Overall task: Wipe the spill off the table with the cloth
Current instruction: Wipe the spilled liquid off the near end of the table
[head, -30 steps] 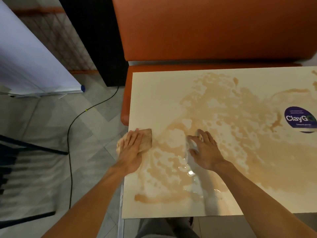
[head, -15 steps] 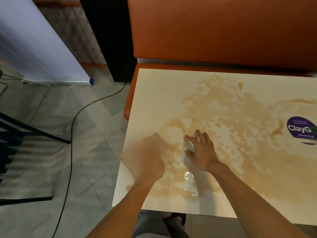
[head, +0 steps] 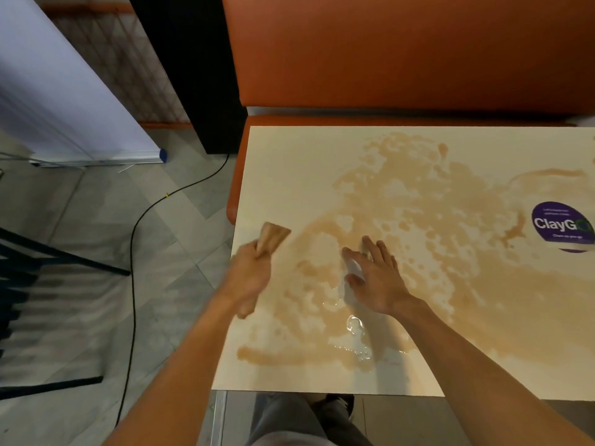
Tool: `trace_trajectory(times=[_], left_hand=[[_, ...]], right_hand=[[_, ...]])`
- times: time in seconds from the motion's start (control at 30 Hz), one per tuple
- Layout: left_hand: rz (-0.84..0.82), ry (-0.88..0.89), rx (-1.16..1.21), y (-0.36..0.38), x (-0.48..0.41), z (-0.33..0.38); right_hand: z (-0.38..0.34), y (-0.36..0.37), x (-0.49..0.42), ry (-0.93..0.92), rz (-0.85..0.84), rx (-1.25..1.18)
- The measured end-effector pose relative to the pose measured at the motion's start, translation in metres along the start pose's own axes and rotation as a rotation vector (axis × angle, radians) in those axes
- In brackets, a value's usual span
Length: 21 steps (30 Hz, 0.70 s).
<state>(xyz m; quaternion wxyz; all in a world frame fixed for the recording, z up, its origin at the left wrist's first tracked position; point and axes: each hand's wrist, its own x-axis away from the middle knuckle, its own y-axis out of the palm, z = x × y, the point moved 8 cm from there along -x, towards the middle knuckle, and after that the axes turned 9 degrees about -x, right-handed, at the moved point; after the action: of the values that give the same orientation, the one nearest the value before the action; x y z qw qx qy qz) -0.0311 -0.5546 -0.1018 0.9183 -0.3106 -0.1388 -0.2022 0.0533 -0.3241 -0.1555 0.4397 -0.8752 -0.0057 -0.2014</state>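
Cloth (head: 273, 235) clenched in left hand (head: 249, 278) grip, long axis pointing away-right, right hand (head: 376, 278) flat on table (head: 289, 162)

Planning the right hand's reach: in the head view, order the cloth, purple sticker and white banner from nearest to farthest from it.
1. cloth, just left of the right hand, gripped by the left hand.
2. purple sticker, far right on the table.
3. white banner, off the table, far left.
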Motion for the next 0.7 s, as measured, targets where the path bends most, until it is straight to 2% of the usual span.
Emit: trace_trajectory(times=[0.07, 0.17, 0.3, 0.37, 0.43, 0.7], left_hand=[[0.049, 0.102, -0.062, -0.028, -0.02, 0.023], [0.017, 0.374, -0.362, -0.023, -0.044, 0.068], [-0.161, 0.7, -0.953, 0.038, -0.052, 0.077], [-0.275, 0.801, -1.106, 0.065, -0.048, 0.063], [-0.347, 0.852, -1.162, 0.082, -0.044, 0.044], [-0.409, 0.857, -0.995, 0.071, -0.028, -0.003]], right_hand=[[0.0, 0.0, 0.0, 0.002, 0.007, 0.003], [0.001, 0.001, 0.001, 0.007, 0.026, 0.008], [0.001, 0.0, 0.002, -0.002, 0.026, -0.01], [0.002, -0.001, 0.004, 0.001, 0.04, -0.034], [0.004, -0.004, 0.006, 0.002, 0.062, -0.055], [0.007, -0.005, 0.008, 0.006, 0.08, -0.063]])
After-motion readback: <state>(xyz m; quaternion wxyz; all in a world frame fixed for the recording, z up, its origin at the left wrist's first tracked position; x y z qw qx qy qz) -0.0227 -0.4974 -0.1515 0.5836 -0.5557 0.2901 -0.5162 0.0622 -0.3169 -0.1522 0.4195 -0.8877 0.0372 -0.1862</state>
